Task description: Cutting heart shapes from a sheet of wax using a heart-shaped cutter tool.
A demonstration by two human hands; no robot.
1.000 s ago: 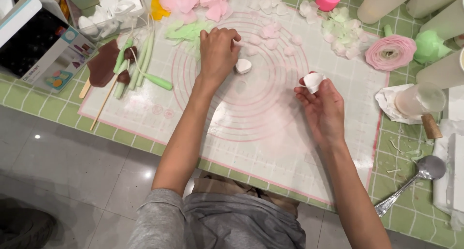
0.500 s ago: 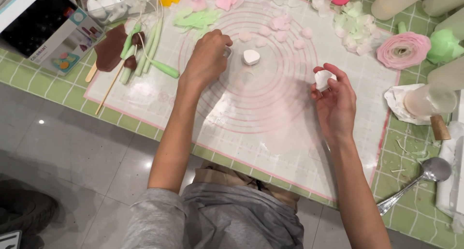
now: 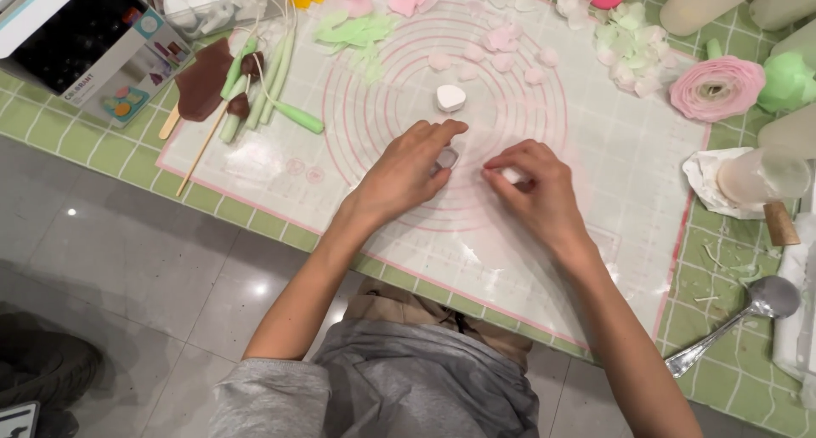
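Both my hands rest low on the translucent mat with pink rings (image 3: 595, 157). My left hand (image 3: 404, 170) lies palm down, and its fingertips pinch a small pale piece (image 3: 447, 158) against the mat. My right hand (image 3: 535, 191) is curled beside it, its thumb and fingers closed on a small white lump (image 3: 512, 175). The two hands are a few centimetres apart. A white heart-shaped piece (image 3: 450, 98) lies alone on the mat just beyond my left fingertips. Several pale pink petals (image 3: 501, 51) lie scattered farther back.
Green stems and a brown piece (image 3: 246, 81) lie at the mat's left, next to a box (image 3: 85, 42). A pink layered flower (image 3: 716, 88), a green lump (image 3: 786, 81), cups, a rolling pin (image 3: 765, 183) and a metal spoon (image 3: 748, 315) stand on the right. The green checked cloth (image 3: 110, 149) ends at the near edge.
Both hands have come down to the mat's middle and closer together. The left hand left the far side; the right lowered its white lump from the air.
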